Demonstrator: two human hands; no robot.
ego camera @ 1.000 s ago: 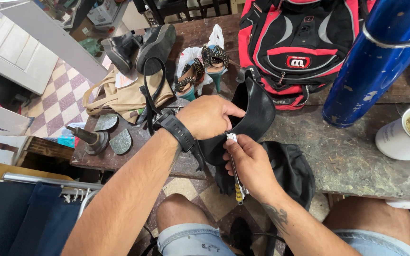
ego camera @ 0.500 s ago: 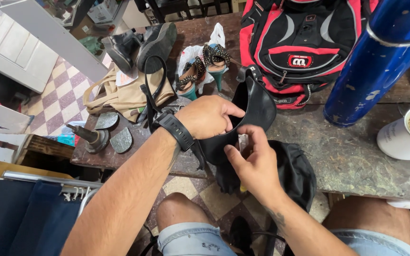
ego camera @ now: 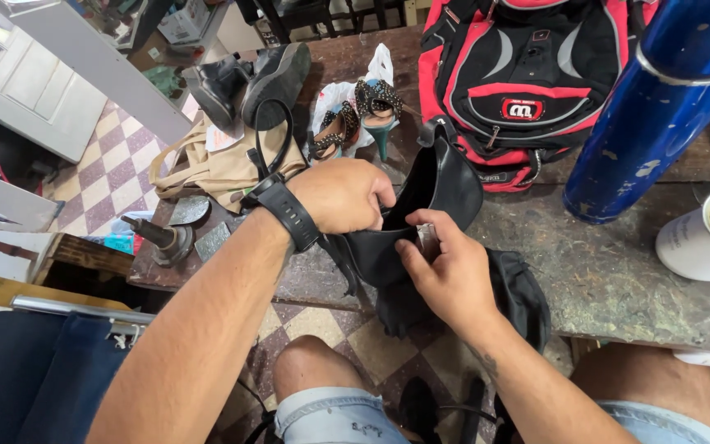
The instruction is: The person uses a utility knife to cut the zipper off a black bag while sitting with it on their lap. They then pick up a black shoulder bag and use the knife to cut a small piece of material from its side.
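Both hands on the black leather piece (ego camera: 421,218) at the bench (ego camera: 610,271) edge.
Our left hand (ego camera: 347,196) grips its top closed to steady it; our right hand (ego camera: 445,275) pinches the lower edge, bracing it.

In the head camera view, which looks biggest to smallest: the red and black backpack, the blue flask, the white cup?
1. Red and black backpack
2. Blue flask, though it stands nearer the camera and is cut off, so this is unsure
3. White cup, partly cut off

A worn workbench (ego camera: 618,271) carries a red-and-black backpack (ego camera: 527,74) at its far edge, a blue cylinder (ego camera: 651,115) and a white cup (ego camera: 704,242) at the right edge, and a tan bag (ego camera: 215,168) at the left.
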